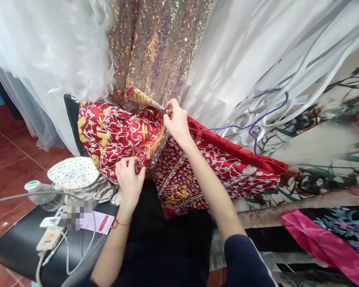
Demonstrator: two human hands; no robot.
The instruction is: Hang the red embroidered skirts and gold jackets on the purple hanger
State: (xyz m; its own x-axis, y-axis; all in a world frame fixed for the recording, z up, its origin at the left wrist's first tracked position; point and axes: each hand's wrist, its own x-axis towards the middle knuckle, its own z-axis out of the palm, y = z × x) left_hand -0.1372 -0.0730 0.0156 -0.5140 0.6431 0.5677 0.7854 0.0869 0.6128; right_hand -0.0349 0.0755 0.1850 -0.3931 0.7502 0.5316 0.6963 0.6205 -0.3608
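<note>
A person works over red cloth spread across the lap, silver and gold embroidery running through it, a gold-and-red cone lying at its far edge beneath a hanging sequin dress. The cone's long axis slants, its wide mouth at upper left and its narrow end aimed down and right, straight into the right hand, the nearer of the two. That hand appears to pinch the tip between thumb and fingertips, so the cone's body extends leftward from the grip, away from the palm. The left hand rests lower on the cloth, closer to the body and well apart from the cone, fingers bent and thumb set off; whether it pinches a fold cannot be told. A purple hanger lies to the right, beyond the right forearm.
</note>
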